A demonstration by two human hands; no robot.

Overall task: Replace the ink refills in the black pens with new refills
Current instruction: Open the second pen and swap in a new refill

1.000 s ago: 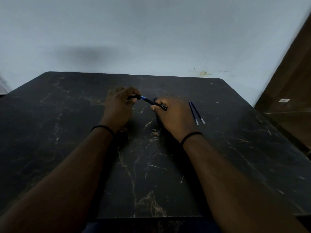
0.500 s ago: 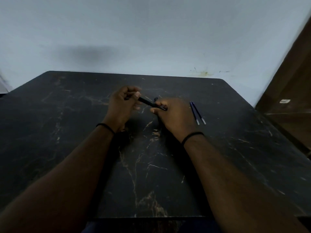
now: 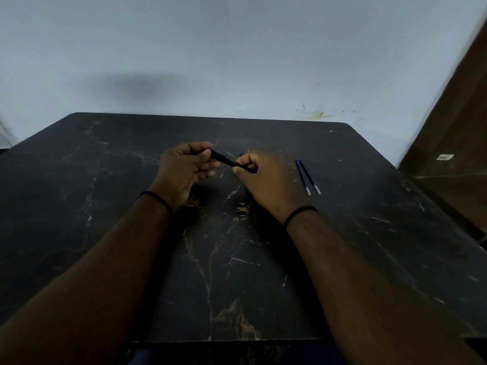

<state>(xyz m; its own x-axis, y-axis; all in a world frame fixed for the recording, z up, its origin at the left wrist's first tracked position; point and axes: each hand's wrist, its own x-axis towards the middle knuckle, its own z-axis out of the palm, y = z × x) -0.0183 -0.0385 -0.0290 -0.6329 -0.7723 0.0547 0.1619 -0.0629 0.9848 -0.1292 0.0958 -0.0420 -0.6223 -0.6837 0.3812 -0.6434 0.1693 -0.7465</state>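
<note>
A black pen [image 3: 227, 160] is held between both hands above the middle of the dark marble table [image 3: 237, 259]. My left hand [image 3: 181, 172] pinches its upper left end with thumb and fingers, palm turned up. My right hand [image 3: 266, 180] is closed around its lower right end. A trace of blue shows at the pen's left tip. Two blue refills [image 3: 307, 176] with clear tips lie side by side on the table, just right of my right hand. How the pen's parts meet inside my fingers is hidden.
A pale wall [image 3: 237, 61] rises behind the table's far edge. A brown wooden door or cabinet [image 3: 458, 143] stands at the right. The table's near edge runs just above my lap.
The blue refill section that showed between the hands a second ago is now covered by the black pen body. My left hand has turned palm up and closed in on the pen.
</note>
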